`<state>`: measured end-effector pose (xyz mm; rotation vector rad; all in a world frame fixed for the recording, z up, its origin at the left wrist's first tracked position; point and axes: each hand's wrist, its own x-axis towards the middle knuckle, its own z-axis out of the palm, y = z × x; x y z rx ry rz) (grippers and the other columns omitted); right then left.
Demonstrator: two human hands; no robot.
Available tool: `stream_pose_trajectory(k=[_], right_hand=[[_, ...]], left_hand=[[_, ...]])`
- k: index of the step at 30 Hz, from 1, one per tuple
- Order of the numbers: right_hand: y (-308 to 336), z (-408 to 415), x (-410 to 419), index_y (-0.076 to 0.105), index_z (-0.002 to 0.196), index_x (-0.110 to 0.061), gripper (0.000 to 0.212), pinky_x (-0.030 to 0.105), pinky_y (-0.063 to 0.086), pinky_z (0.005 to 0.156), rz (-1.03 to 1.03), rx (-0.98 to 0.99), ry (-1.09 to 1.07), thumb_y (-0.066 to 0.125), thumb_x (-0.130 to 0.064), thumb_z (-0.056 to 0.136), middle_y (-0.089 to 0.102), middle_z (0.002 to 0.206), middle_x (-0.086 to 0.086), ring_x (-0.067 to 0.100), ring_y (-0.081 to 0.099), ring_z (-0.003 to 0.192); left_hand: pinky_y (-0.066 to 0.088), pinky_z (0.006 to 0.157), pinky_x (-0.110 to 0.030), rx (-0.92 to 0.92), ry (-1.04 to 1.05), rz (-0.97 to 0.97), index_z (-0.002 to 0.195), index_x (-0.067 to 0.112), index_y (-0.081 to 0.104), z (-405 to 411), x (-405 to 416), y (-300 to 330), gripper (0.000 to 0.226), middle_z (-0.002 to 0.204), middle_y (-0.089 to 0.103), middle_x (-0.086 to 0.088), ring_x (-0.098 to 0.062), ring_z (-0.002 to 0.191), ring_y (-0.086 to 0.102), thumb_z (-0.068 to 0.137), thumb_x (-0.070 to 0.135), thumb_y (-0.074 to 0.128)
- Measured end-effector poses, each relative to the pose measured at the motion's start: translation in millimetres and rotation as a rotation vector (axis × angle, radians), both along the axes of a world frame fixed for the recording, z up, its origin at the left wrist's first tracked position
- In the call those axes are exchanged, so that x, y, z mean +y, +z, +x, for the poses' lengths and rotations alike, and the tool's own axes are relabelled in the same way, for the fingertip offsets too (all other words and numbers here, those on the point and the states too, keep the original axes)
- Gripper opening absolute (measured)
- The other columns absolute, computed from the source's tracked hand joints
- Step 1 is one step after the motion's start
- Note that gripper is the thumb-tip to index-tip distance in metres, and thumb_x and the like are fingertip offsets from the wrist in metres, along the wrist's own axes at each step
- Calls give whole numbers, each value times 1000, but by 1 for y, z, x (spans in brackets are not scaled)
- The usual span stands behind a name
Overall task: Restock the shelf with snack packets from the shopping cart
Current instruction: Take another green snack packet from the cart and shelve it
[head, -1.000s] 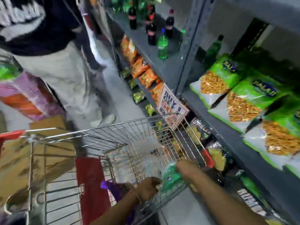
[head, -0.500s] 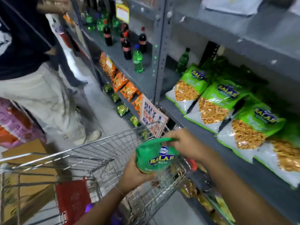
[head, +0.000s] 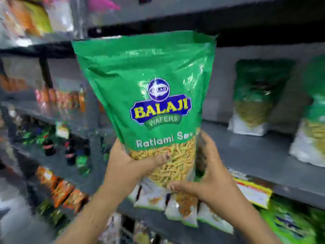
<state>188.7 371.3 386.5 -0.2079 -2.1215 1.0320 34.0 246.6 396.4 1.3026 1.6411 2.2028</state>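
Note:
A large green snack packet [head: 146, 81] with a blue and yellow logo and yellow sev showing through its clear lower part is held upright in front of the grey shelf [head: 255, 155]. My left hand [head: 126, 166] grips its lower left side. My right hand [head: 211, 175] holds its lower right side and bottom. Two similar green packets [head: 253, 95] stand on the same shelf at the right. The shopping cart is out of view.
Lighter green packets [head: 175, 208] lie on the shelf below my hands, near a yellow price label [head: 253, 192]. Dark bottles [head: 70, 152] and orange snack packs [head: 65, 191] fill the lower left shelves. Blurred goods sit on the upper left shelf [head: 35, 18].
Both hands lifted the green packet out of the cart and raised it upright in front of the shelf. My view swung up from the cart to the shelves.

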Motion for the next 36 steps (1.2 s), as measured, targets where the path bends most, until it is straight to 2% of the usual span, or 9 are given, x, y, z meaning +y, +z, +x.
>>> stream_pose_trajectory(k=[1,5,9,13,15,17,18,23,36], right_hand=[[7,13,7,34,132,-48,107,35,49,102,-13,46,-62,94,-48,44,58,131,-26,0,57,122],[26,60,40,44,115,-46,90,15,52,85,-36,153,-266,97,-34,44,64,113,-33,-9,63,105],[19,82,84,43,116,-41,91,35,55,91,-72,107,-457,97,-42,42,67,117,-13,5,66,108],[5,86,120,35,127,-22,106,42,54,93,-120,-2,-564,92,-56,45,62,124,-2,20,63,114],[9,85,131,32,123,-14,93,31,54,78,-91,-63,-612,92,-41,57,61,109,-1,22,62,105],[15,80,139,29,116,-12,80,17,43,63,-86,-122,-625,89,-29,66,56,101,1,22,57,99],[17,79,143,28,114,-14,76,19,41,61,-97,-136,-629,87,-27,69,55,105,5,23,56,100],[18,72,158,25,136,-9,83,28,38,82,-192,-159,-636,81,-27,77,48,139,15,26,50,121],[18,63,167,22,138,-1,79,31,40,79,-164,-282,-706,73,-31,86,50,138,26,36,52,122]], left_hand=[[58,72,-24,21,-55,29,105,13,65,6,17,13,63,96,78,3,-13,87,73,47,7,89],[59,81,-33,49,-259,69,110,14,64,42,80,47,63,103,77,-5,-22,97,72,51,11,88],[58,76,-28,21,-430,-5,108,23,64,58,147,43,59,102,77,-1,-22,96,72,57,5,87],[52,97,-37,69,-478,-237,120,14,49,55,191,22,80,123,66,-8,-18,110,65,53,16,92],[45,104,-39,98,-441,-278,117,17,47,52,207,12,75,126,62,-9,-18,114,59,55,10,89],[43,108,-43,97,-408,-281,117,21,47,48,221,6,82,126,62,-6,-18,116,58,48,23,91],[42,108,-44,95,-411,-283,119,21,47,47,227,8,85,127,61,-5,-18,117,58,46,27,91],[43,106,-37,65,-450,-272,122,23,43,50,248,6,67,128,59,-1,-7,109,57,70,8,81],[41,96,-30,88,-387,-253,123,28,40,51,259,1,67,120,58,8,-12,114,54,71,21,82]])
